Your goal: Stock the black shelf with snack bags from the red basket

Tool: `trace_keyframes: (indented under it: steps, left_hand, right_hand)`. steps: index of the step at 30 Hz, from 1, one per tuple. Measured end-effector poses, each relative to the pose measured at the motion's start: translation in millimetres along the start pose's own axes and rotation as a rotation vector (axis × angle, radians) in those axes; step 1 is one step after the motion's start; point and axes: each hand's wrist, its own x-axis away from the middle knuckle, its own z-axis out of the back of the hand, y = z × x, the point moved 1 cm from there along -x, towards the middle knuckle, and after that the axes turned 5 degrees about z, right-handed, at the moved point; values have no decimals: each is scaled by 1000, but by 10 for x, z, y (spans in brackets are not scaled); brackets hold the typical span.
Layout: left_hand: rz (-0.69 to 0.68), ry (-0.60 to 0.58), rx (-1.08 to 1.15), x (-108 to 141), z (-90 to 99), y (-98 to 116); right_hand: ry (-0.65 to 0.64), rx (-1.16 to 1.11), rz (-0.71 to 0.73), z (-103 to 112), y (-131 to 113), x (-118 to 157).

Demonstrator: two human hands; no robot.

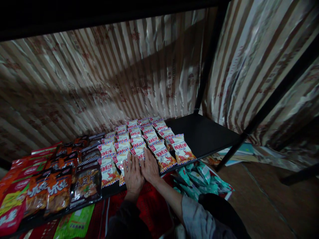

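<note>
My left hand [134, 176] lies with its fingers stretched over the front of several white, red and blue snack packets [161, 156]. Beside it, my right hand [150, 167] reaches in from the right, fingers extended onto a snack packet [138, 149] in the front row. Both hands are close together, backs up, and their fingertips touch the packaging. The packets lie in overlapping rows on a black shelf [206, 132]. At the right end of the rows, one packet [183, 149] lies slightly tilted. Parts of the front packets are hidden under my hands.
Left of the rows are dark potato-slice bags [86, 182], orange-and-black bags [58, 191] and pink-yellow bags [15, 202]. Below the shelf stand a box of teal packets [199, 177] and a green bag [74, 222]. Black posts [211, 56] and an upper shelf [99, 15] frame the space.
</note>
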Motion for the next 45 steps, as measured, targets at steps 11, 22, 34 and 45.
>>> trace_keyframes:
  steps: [11, 22, 34, 45]
  left_hand:
    - [17, 39, 48, 28, 3, -3]
    - [-21, 77, 25, 64, 117, 72]
    - [260, -13, 532, 66, -119, 1231]
    - [434, -119, 640, -248, -308, 1233]
  right_hand:
    - [21, -59, 178, 142, -72, 113]
    - [191, -72, 209, 935, 501, 415]
    - [112, -229, 65, 812, 864, 290]
    - [14, -366, -97, 730, 915, 27]
